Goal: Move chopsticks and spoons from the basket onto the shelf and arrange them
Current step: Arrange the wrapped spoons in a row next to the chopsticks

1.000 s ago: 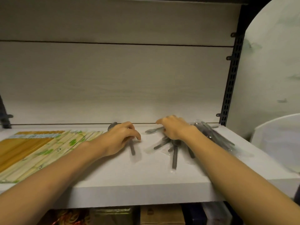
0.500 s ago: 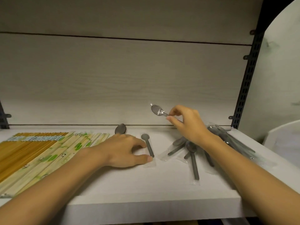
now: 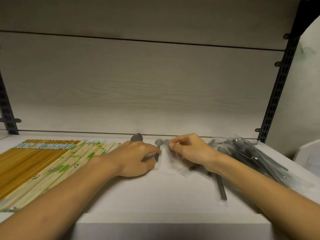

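Spoons lie in a row on the white shelf (image 3: 155,196), each in a clear wrapper. The left hand (image 3: 133,158) rests with curled fingers on the second spoon (image 3: 158,148). Just beside it, the right hand (image 3: 188,151) pinches a third spoon (image 3: 166,142) near its bowl. A loose spoon pile (image 3: 249,155) lies at right, and chopsticks (image 3: 43,161) lie in rows at left.

Dim, warm light, soft overall focus, wide-angle bending at the edges.
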A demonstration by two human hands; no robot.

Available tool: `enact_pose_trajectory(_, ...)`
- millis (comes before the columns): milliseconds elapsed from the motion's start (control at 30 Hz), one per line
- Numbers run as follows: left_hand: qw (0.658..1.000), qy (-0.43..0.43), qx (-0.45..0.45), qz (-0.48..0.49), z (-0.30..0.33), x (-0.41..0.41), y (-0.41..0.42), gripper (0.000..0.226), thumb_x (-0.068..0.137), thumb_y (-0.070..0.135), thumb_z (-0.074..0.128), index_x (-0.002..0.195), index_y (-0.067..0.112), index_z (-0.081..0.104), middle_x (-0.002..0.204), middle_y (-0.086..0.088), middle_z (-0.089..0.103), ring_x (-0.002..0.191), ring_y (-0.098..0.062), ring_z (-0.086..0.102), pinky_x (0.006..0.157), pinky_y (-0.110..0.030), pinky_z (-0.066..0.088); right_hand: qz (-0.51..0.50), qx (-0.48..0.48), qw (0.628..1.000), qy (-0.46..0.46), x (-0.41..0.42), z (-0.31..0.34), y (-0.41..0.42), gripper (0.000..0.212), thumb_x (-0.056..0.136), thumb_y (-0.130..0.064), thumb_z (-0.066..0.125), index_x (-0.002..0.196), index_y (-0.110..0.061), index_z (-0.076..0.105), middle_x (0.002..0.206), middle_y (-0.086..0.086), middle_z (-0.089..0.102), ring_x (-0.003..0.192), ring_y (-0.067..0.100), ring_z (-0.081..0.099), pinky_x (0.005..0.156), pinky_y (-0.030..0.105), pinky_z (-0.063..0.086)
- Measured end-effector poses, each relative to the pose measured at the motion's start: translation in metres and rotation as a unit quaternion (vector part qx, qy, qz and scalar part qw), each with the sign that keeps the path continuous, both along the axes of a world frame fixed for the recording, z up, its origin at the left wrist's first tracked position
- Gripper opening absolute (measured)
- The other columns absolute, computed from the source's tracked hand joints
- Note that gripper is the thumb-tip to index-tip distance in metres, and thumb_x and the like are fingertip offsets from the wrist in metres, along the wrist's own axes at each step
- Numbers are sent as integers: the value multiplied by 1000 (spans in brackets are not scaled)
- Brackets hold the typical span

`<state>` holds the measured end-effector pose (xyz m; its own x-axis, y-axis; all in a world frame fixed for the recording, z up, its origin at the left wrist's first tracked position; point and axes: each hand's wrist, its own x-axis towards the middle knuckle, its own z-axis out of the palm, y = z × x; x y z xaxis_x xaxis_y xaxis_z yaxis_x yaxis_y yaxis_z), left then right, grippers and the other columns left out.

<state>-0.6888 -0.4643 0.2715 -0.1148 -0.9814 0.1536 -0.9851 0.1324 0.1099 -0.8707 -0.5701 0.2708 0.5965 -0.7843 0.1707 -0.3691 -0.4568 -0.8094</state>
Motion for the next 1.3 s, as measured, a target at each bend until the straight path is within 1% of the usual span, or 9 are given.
enact_pose_trajectory(133,998,-39,-33,24,1,0,3,30,89,51,43,112,39,58,88,14,50,87,-15,43,76,-30,33,38,-108,990,81,-1,-5,3,27,91,-38,60,117,-32,65,89,-10,70,75,3,60,71,19,45)
enact_pose_trajectory(267,998,-32,-43,31,-5,11,3,32,85,63,35,93,41,57,88,10,55,90,-24,54,78,-36,46,44,-222,968,110,-6,-4,3,19,90,-40,61,106,-31,66,107,-10,62,96,8,56,85,23,44)
enact_pose_trajectory(367,998,-19,-54,13,-6,10,5,35,86,62,37,98,37,58,97,19,57,100,-20,56,85,-39,47,84,-273,949,135,-8,-6,0,16,90,-38,61,101,-29,69,107,-7,61,103,11,55,94,27,43)
enact_pose_trajectory(467,999,-10,-31,5,-4,4,8,37,90,56,43,113,32,59,114,13,60,108,-18,54,90,-39,47,133,-261,940,178,-8,-5,3,22,94,-38,56,109,-27,69,109,-10,65,102,8,56,94,31,45)
enact_pose_trajectory(700,997,-20,-68,14,-4,4,10,31,95,50,37,82,27,55,85,9,60,84,-19,55,74,-36,46,184,-255,925,215,-2,-8,7,31,102,-33,41,123,-20,60,116,0,62,110,17,53,100,37,40)
enact_pose_trajectory(967,1000,-7,-19,17,-8,0,8,36,89,62,42,72,31,45,69,7,47,73,-21,49,65,-33,41,127,-258,942,174,-9,1,5,35,99,-31,50,131,-22,58,137,-7,57,127,8,48,105,18,32)
enact_pose_trajectory(1067,1000,8,-5,30,-8,1,8,33,88,63,41,77,33,49,74,5,50,77,-23,52,71,-34,46,60,-284,947,137,-27,19,-1,27,95,-30,56,118,-20,66,130,-6,60,124,11,51,102,20,35)
enact_pose_trajectory(1167,999,-7,-15,41,-11,2,5,35,90,57,41,79,26,53,78,2,52,78,-24,53,68,-33,45,-25,-260,963,70,-57,37,-3,20,96,-28,56,110,-21,69,109,-10,68,103,7,61,83,17,43)
enact_pose_trajectory(1300,998,-12,-43,48,-3,-3,6,25,89,47,46,100,30,59,89,2,51,83,-24,54,67,-31,39,-61,-252,959,112,-103,40,9,15,94,-24,59,101,-20,71,95,-8,70,83,-3,61,71,15,47)
